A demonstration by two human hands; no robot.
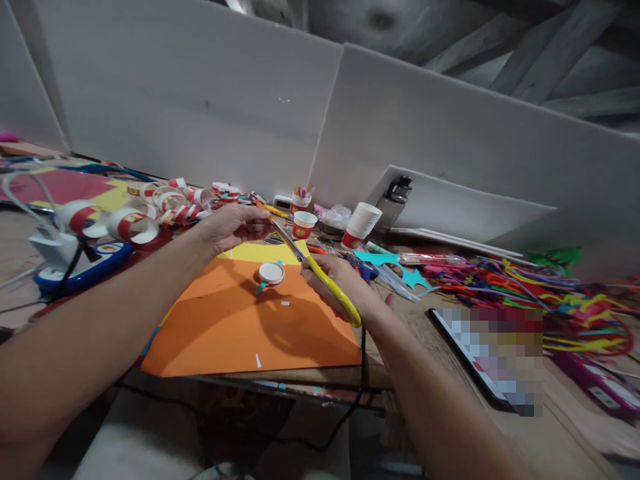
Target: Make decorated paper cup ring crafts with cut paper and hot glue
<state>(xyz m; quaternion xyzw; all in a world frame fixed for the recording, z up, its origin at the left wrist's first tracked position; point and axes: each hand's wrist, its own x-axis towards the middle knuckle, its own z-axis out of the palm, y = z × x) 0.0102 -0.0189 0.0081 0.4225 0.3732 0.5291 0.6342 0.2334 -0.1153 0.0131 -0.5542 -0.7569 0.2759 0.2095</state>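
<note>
Scissors with yellow handles (333,290) are gripped in my right hand (345,280), their metal blades slanting up and left. My left hand (235,227) is closed in a pinch near the blade tips, on what looks like a small orange piece; most of it is hidden by the fingers. Beneath both hands lies a sheet of orange paper (215,327) over a yellow sheet (250,253). On the orange sheet sits a cut-down paper cup base (271,274) with a small teal piece (261,288) at its side. Small white scraps (285,303) lie nearby.
Cut cup rings (133,225) crowd the left, beside a blue power strip (83,270). Further back stand a paper cup (304,225), stacked cups (361,225) and a dark bottle (393,207). A phone (485,360) and colourful pipe cleaners (525,287) lie at right.
</note>
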